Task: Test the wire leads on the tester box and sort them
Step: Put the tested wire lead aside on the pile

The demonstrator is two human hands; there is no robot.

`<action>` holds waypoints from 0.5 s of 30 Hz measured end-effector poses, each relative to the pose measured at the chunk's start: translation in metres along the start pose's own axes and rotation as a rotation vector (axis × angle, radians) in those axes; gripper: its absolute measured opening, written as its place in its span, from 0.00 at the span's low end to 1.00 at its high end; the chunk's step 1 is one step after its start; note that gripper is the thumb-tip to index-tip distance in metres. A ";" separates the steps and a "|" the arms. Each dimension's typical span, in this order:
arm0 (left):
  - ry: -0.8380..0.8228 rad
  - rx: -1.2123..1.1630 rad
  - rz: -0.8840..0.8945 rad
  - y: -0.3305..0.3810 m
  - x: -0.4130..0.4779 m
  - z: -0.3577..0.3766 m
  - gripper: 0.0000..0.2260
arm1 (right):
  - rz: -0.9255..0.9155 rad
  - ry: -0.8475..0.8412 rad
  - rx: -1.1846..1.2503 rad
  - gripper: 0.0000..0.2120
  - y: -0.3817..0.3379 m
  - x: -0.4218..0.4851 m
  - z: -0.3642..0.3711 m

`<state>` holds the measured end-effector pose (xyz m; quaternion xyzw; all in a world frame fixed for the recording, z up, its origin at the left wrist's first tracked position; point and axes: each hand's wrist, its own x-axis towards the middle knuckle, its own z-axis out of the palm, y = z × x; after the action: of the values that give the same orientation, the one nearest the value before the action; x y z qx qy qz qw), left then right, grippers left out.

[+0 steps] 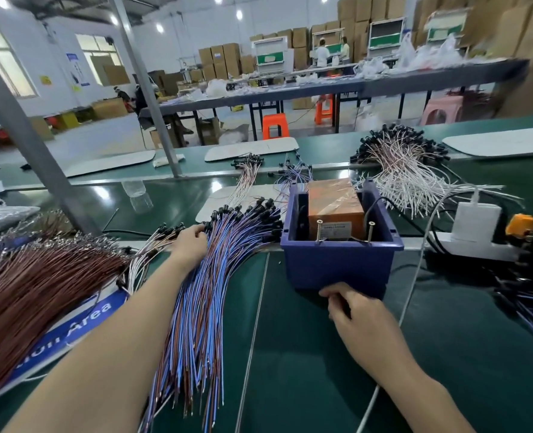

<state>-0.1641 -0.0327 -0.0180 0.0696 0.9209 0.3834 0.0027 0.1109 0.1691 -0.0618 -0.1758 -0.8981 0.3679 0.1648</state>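
Left hand (191, 245): fingers curled into the blue-brown lead pile (215, 292); grip unclear.
Right hand (352, 310): loosely curled, apparently empty, beside the tester box (337, 267).
Progress: probably early; large pile untested.

Two bare forearms reach in from the lower edge, uncovered from wrist to frame edge. The left hand (191, 242), left of the box (337, 267), is bare and shows only its back and knuckles. The right hand (357, 317), just in front of the box, is bare as well, showing its back, thumb and curled fingers. The nails are too small to tell.
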 end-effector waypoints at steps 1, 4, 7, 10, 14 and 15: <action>0.009 0.001 0.009 -0.001 0.000 0.002 0.19 | 0.000 0.006 0.026 0.10 0.001 0.000 0.000; 0.089 -0.073 0.022 0.000 -0.003 0.002 0.18 | -0.001 0.022 0.112 0.11 0.004 0.000 -0.001; 0.211 -0.197 0.082 0.017 -0.016 -0.011 0.15 | -0.022 0.083 0.250 0.13 0.006 0.001 -0.001; 0.385 -0.316 0.316 0.056 -0.039 -0.033 0.12 | -0.055 0.171 0.296 0.13 0.006 0.000 -0.001; 0.537 -0.461 0.821 0.130 -0.101 -0.069 0.10 | -0.086 0.291 0.278 0.13 0.002 -0.001 -0.001; 0.528 -0.469 0.906 0.143 -0.119 -0.072 0.10 | -0.103 0.363 0.260 0.15 0.001 -0.002 -0.002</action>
<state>-0.0327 0.0005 0.1276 0.3568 0.6589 0.5448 -0.3764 0.1139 0.1702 -0.0614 -0.1701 -0.8066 0.4340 0.3634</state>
